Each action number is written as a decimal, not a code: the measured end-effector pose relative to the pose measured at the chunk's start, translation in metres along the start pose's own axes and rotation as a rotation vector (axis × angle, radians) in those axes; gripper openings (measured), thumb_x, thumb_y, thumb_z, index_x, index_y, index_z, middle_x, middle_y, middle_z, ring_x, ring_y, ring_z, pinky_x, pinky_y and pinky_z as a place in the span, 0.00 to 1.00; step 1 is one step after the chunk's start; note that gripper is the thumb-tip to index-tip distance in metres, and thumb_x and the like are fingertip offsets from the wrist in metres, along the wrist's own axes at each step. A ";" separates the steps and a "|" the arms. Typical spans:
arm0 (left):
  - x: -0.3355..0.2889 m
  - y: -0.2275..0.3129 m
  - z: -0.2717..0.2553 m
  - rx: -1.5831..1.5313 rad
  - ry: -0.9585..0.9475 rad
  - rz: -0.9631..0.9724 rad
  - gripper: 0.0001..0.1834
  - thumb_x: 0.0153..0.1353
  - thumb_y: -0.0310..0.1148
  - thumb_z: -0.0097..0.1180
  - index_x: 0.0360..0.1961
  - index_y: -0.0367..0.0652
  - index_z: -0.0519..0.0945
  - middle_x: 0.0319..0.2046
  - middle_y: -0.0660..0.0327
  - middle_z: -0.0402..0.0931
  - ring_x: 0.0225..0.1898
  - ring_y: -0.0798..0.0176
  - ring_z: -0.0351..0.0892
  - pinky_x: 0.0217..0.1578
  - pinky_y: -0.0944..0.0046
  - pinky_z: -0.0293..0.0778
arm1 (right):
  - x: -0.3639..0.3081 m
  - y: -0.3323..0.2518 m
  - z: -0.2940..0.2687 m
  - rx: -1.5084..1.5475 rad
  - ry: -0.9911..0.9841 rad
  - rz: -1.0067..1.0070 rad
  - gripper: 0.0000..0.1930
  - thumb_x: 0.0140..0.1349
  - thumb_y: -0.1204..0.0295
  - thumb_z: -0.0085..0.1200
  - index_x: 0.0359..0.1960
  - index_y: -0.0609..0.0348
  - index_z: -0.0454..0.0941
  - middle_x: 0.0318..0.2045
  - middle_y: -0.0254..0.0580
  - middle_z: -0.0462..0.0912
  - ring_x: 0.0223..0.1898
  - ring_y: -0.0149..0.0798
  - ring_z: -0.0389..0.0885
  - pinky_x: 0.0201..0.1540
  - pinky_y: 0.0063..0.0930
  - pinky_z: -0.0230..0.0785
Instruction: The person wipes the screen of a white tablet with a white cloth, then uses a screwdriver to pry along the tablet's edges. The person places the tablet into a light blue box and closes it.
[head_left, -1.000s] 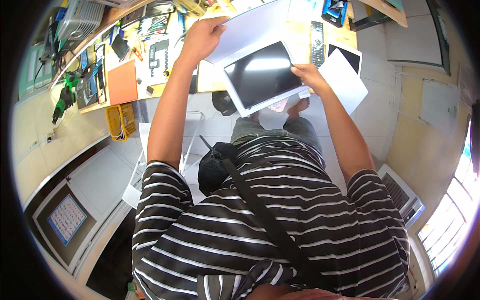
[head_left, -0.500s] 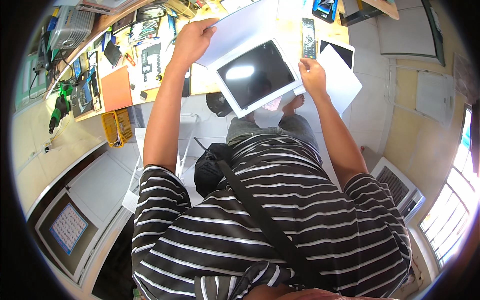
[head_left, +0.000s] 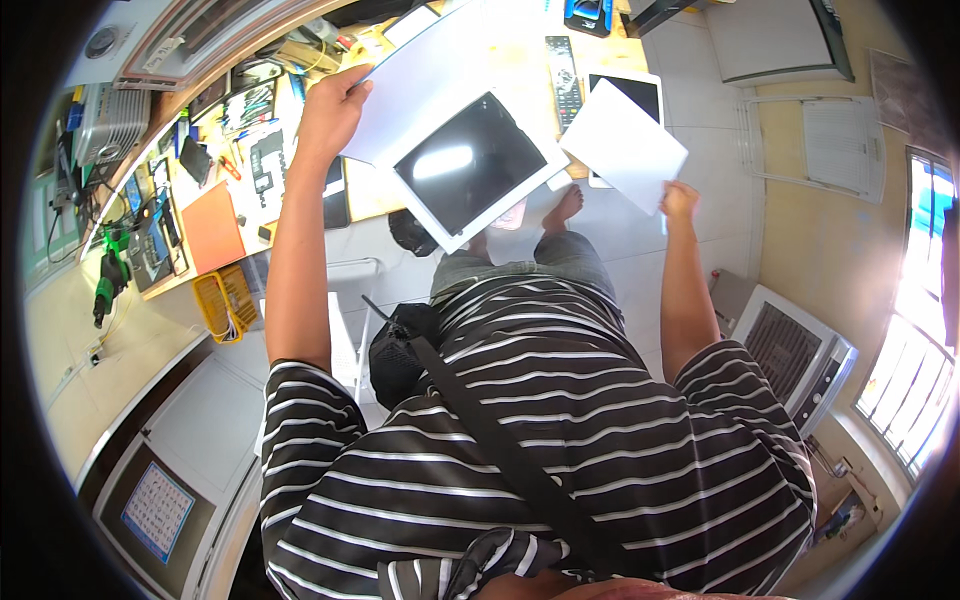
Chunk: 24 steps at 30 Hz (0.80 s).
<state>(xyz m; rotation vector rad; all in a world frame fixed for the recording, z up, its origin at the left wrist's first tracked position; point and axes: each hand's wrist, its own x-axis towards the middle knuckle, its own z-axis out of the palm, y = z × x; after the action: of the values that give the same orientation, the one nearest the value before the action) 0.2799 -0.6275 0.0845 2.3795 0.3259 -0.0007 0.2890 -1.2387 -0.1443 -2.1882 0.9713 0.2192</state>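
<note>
My left hand [head_left: 335, 112] is closed on the left edge of a large, thin, pale white sheet with a bluish edge [head_left: 425, 85]. Against its lower side, a white-framed tablet-like screen [head_left: 475, 165] lies tilted, its dark glass reflecting a bright light. My right hand [head_left: 681, 202] pinches the lower right corner of a smaller flat white panel [head_left: 630, 145]. That panel partly covers another white-framed dark screen [head_left: 628, 92] at the table's right end. Whether the large sheet and the nearer screen are joined cannot be made out.
A black remote control [head_left: 564, 82] lies on the wooden table [head_left: 367, 203]. Tools, an orange sheet [head_left: 212, 228] and small parts crowd the left side. A yellow basket [head_left: 225, 303] stands below the left edge, and a white air cooler [head_left: 790, 350] at the right.
My right hand has moved right and nearer, from beside the framed screen to the white panel's lower corner. My left hand still holds the large sheet. The whole view has shifted.
</note>
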 end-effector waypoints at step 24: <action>-0.018 0.034 0.002 -0.079 -0.186 -0.002 0.18 0.64 0.31 0.61 0.55 0.39 0.85 0.35 0.50 0.88 0.31 0.59 0.83 0.39 0.59 0.77 | -0.189 -0.173 0.122 0.014 -0.391 -0.592 0.10 0.74 0.67 0.53 0.51 0.52 0.81 0.40 0.53 0.87 0.42 0.53 0.85 0.47 0.43 0.74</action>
<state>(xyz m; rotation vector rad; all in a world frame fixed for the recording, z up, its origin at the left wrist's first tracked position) 0.2706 -0.6575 0.1072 2.2802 0.2354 -0.2058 0.2936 -0.9680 -0.0599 -2.2021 0.0963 0.3355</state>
